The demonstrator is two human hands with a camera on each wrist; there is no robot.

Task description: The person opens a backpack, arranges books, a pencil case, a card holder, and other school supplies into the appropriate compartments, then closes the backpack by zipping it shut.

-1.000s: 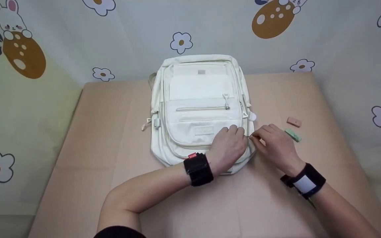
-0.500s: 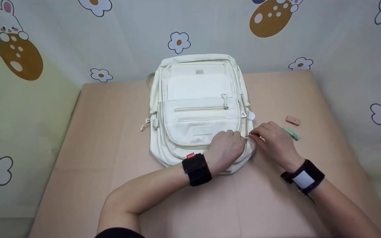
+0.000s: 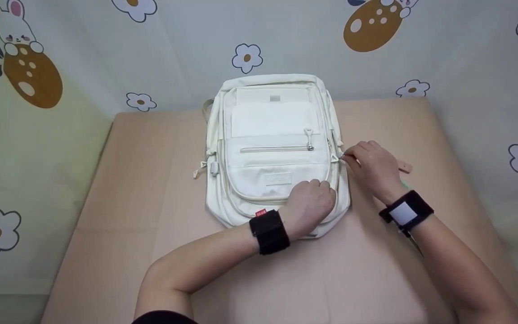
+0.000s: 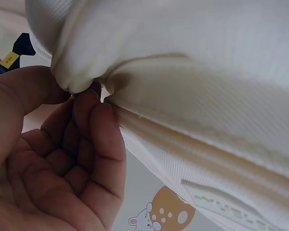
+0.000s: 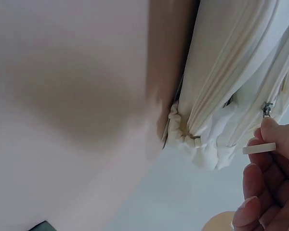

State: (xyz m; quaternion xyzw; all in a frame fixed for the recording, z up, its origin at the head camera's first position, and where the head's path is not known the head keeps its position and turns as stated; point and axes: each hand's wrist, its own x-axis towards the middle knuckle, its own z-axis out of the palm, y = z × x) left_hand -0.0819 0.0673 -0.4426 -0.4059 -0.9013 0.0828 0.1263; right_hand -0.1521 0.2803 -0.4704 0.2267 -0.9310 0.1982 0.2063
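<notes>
At the middle of a tan-covered table [image 3: 119,193], a cream backpack [image 3: 277,119] rests with its front toward the wearer. The left hand [image 3: 310,203], its elbow bent, pinches soft cloth at the bag's lower right edge, while the right hand [image 3: 371,165] reaches in from the right and pinches a pale zipper pull [image 5: 259,148] between thumb and finger. The bag looks light and its cloth slack, likely to bunch unless anchored beside the zip; the small, stiff-looking tab seems best taken in a fingertip pinch and drawn along the track.
</notes>
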